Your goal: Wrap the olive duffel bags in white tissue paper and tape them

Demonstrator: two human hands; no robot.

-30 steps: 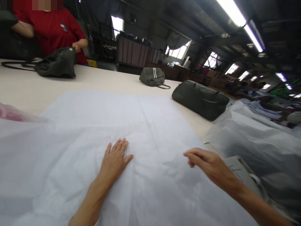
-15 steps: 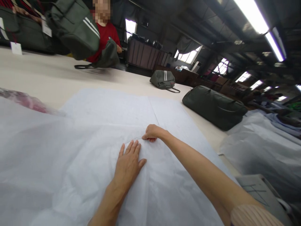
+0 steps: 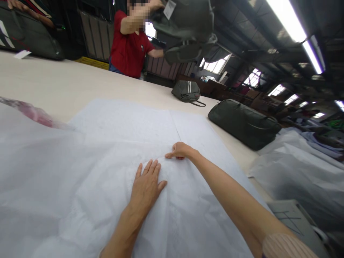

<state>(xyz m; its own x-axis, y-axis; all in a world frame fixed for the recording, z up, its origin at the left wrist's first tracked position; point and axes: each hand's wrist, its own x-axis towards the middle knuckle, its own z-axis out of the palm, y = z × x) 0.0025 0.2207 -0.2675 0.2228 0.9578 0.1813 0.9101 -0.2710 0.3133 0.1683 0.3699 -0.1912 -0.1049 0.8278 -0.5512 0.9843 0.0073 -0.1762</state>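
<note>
A whitish, translucent plastic sheet (image 3: 113,186) lies wrinkled over a flatter whitish sheet (image 3: 134,118) with a dark lengthwise line. My left hand (image 3: 146,186) rests flat on the upper sheet, fingers stretched and thumb spread. Just ahead of it and to the right is my right hand (image 3: 180,150), curled, its thumb side pointing left along the upper sheet's far edge. Its fingers seem to pinch that edge, though the contact is too small to see clearly.
A dark green duffel bag (image 3: 244,123) and a smaller striped bag (image 3: 186,90) sit on the cream table (image 3: 80,77). A plastic-covered pile (image 3: 301,168) and a grey box (image 3: 298,218) are at right. Across the table, a person in red (image 3: 129,50) lifts dark bags (image 3: 185,25).
My right hand has slid slightly right along the sheet's edge; my left hand stays put. Across the table, the person has raised the dark bags and swung them right.
</note>
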